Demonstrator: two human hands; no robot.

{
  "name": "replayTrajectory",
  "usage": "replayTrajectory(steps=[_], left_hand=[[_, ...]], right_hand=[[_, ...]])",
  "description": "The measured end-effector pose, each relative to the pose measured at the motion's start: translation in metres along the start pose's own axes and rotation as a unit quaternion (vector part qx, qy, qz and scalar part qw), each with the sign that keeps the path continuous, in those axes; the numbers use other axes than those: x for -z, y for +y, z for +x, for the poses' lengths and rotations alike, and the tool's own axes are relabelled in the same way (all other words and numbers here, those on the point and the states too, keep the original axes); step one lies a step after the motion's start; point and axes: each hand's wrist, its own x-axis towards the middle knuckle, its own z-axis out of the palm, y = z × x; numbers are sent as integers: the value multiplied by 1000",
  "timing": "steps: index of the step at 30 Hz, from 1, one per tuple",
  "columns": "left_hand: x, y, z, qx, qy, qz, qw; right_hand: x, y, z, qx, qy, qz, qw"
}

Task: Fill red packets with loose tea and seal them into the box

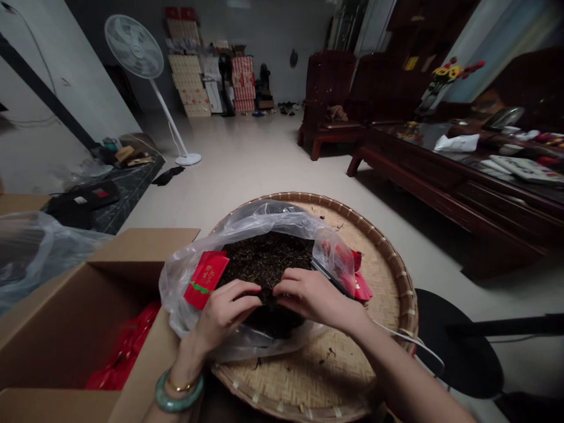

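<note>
A clear plastic bag (247, 235) full of dark loose tea leaves (268, 258) lies on a round woven bamboo tray (388, 264). My left hand (227, 314) holds a small red packet (205, 279) upright at the bag's left edge, with its fingers curled in toward the tea. My right hand (311, 296) meets it at the near edge of the tea, fingers pinched together over the leaves. More red packets (355, 276) lie in the tray to the right of the bag.
An open cardboard box (79, 317) with red packets (123, 349) inside stands at my left. A black round stool (458, 346) is at the right, a dark wooden table (467, 176) beyond it. A standing fan (136, 50) and stacked cartons (207, 82) are across the floor.
</note>
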Motion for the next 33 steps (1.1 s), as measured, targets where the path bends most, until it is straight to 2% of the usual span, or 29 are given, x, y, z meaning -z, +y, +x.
replayTrajectory(steps=[7, 9, 11, 13, 16, 18, 21, 23, 26, 28, 29, 30, 33], left_hand=[[-7, -2, -4, -11, 22, -53, 998], [-10, -6, -5, 9, 38, -85, 996], [-15, -10, -3, 83, 60, -112, 988], [-19, -13, 1, 186, 74, -133, 971], [-23, -14, 12, 283, 81, -197, 935], [-26, -11, 21, 337, 99, -261, 899], [-33, -6, 31, 394, 135, -358, 835], [-39, -1, 35, 412, 149, -431, 789], [-45, 6, 37, 439, 107, -513, 730], [-46, 10, 37, 455, 62, -524, 717], [-46, 12, 37, 460, 45, -522, 717], [-46, 13, 36, 462, 34, -518, 719], [-43, 14, 35, 456, -5, -511, 728]], right_hand=[[-18, -14, 8, -47, -52, -127, 989], [-23, -12, 14, -52, -54, -138, 988], [-24, -9, 18, -49, -46, -128, 989], [-22, -5, 20, -50, -32, -93, 994], [-15, 2, 24, -57, 22, -1, 998], [-11, 7, 26, -62, 77, 80, 992], [-13, 12, 30, -103, 147, 206, 962], [-18, 15, 32, -155, 165, 306, 925], [-26, 18, 33, -216, 155, 459, 847], [-28, 19, 31, -226, 144, 505, 820], [-26, 21, 29, -219, 138, 502, 825], [-23, 22, 26, -205, 125, 482, 842], [-8, 28, 16, -127, 46, 355, 925]])
